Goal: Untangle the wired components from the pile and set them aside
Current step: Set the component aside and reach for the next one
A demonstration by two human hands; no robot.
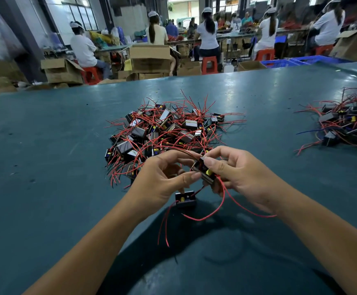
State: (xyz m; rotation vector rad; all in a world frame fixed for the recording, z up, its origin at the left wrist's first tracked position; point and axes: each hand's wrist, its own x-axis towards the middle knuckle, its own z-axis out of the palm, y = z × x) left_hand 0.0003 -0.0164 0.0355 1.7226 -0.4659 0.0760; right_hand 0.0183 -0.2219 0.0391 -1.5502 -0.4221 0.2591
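Your right hand (235,173) held one small black wired part (203,172) just in front of the main pile (164,133), thumb across its top and fingers curled beneath it. The part sat tilted, with a yellow tab showing on its near face. Your left hand (162,179) met it from the other side, thumb and forefinger pinching at the part's left edge; whether they gripped the casing or a wire there, you could not tell from this view.

Red wires (226,207) trailed from the held part, looping down and out to the right beneath your right wrist. A second black part (185,199) hung or lay just below your left hand, its own red leads (162,224) running down toward you. A short red wire linked it up toward the held part. Whether it touched the table could not be told.

The main pile lay in the middle of the dark green table (45,145), a heap of black blocks knotted with red and a few black wires. A second heap (347,126) of the same parts lay well apart, at the right edge of the table.

Beyond the table, people sat on red stools (209,64) among cardboard boxes (151,58), and blue crates (301,61) stood behind the far edge.
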